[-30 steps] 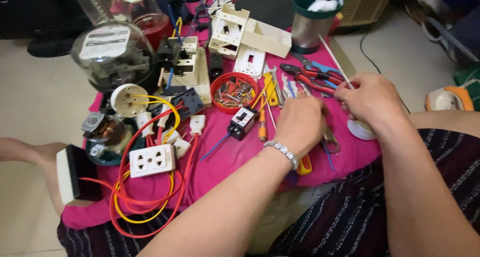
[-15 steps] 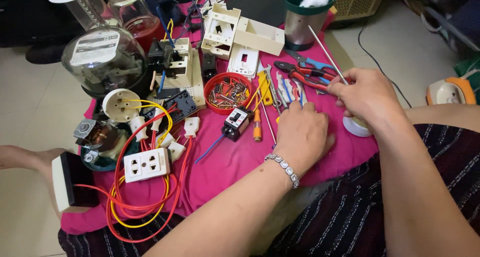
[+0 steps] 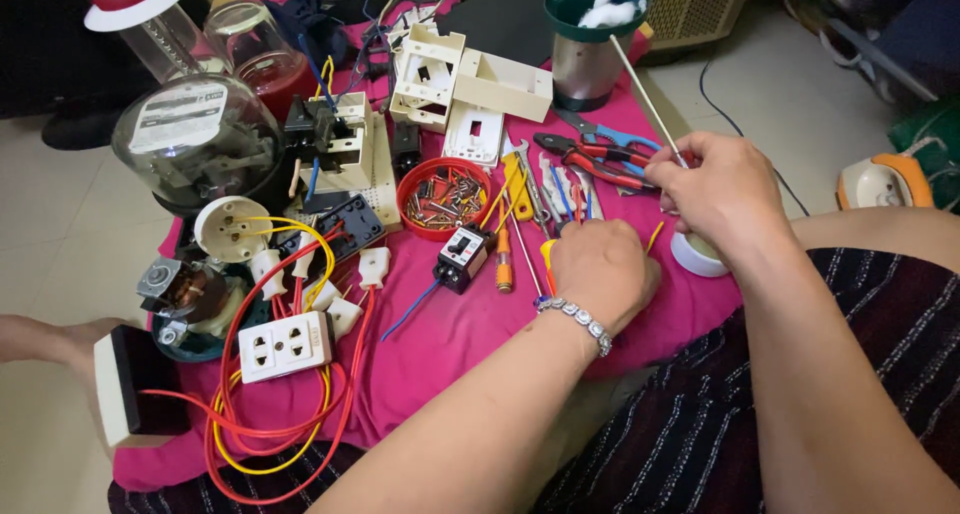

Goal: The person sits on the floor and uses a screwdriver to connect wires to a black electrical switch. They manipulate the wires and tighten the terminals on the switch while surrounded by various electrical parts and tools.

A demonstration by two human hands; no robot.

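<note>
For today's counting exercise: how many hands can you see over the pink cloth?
2. The left hand, with a bracelet, rests low by the screwdrivers; the right hand sits further right, gripping a thin white rod. No others are visible.

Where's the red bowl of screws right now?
In the head view, the red bowl of screws sits mid-table on the pink cloth, just beyond the small black breaker, ahead and left of the left hand.

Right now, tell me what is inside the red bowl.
The red bowl holds a loose heap of small screws and metal bits. Whatever lies under the heap is covered.
</note>
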